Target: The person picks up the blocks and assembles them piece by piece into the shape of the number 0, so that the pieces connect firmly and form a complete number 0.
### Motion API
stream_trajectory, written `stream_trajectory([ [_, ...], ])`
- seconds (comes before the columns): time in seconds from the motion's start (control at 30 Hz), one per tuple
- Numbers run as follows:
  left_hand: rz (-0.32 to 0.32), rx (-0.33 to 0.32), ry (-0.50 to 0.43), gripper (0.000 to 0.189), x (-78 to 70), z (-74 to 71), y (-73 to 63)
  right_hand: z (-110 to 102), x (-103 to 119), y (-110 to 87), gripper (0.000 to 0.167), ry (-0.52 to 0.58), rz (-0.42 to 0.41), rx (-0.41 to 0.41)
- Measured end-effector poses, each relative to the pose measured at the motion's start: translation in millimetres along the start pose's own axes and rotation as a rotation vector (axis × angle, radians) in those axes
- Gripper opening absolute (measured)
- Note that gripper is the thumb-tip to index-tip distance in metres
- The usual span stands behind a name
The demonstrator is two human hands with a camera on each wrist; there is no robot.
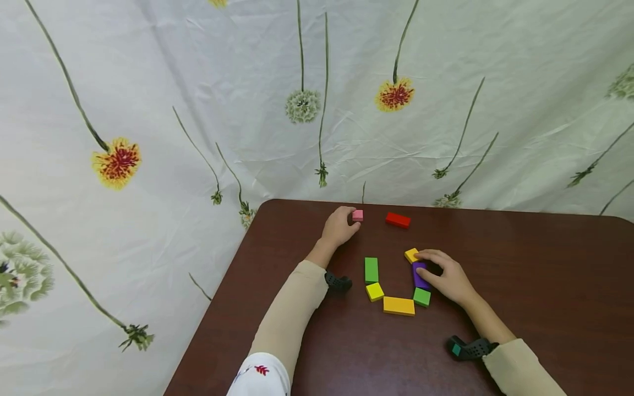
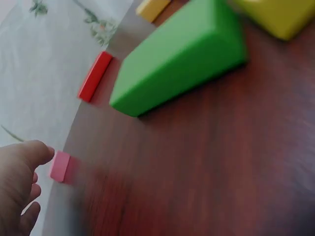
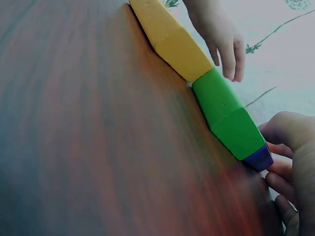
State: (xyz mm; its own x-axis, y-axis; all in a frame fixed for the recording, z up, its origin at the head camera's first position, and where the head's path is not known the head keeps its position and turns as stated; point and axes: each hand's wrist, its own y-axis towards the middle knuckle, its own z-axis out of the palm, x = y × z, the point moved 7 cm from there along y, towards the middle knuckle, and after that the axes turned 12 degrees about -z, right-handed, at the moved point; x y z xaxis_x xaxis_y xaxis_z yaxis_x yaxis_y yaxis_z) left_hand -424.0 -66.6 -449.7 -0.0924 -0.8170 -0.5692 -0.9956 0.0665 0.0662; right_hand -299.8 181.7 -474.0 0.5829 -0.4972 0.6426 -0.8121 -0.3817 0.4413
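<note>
In the head view my left hand (image 1: 339,225) is at the far edge of the table, thumb and index finger spread right beside a small pink block (image 1: 358,215). The left wrist view shows the thumb tip close to the pink block's near end. My right hand (image 1: 448,278) reaches in from the right. Its thumb is at the purple block (image 1: 419,274), while the index fingertip meets the small yellow-orange block (image 1: 411,255) beyond. A small green block (image 1: 422,297) adjoins the purple one. The right wrist view shows the purple block mostly hidden behind the green.
A longer orange block (image 1: 398,306), a yellow block (image 1: 375,292) and a long green block (image 1: 371,270) continue the curved row leftward. Farther back lies a red block (image 1: 398,220). Behind the brown table (image 1: 520,264) hangs a flowered cloth (image 1: 267,110).
</note>
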Motion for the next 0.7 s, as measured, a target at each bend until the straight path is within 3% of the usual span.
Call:
stream_trajectory([
  [0.17,-0.062,0.033,0.005,0.052,2.9,5.9,10.1,0,-1,-0.9,0.033,-0.002,0.005,0.000],
  [0.37,-0.058,0.077,0.056,0.053,3.0,13.3,18.4,0,1,0.6,0.033,0.000,-0.002,0.000],
  [0.7,-0.088,0.096,0.114,0.045,5.3,16.4,27.7,1,-2,1.2,0.034,-0.001,-0.001,-0.002],
])
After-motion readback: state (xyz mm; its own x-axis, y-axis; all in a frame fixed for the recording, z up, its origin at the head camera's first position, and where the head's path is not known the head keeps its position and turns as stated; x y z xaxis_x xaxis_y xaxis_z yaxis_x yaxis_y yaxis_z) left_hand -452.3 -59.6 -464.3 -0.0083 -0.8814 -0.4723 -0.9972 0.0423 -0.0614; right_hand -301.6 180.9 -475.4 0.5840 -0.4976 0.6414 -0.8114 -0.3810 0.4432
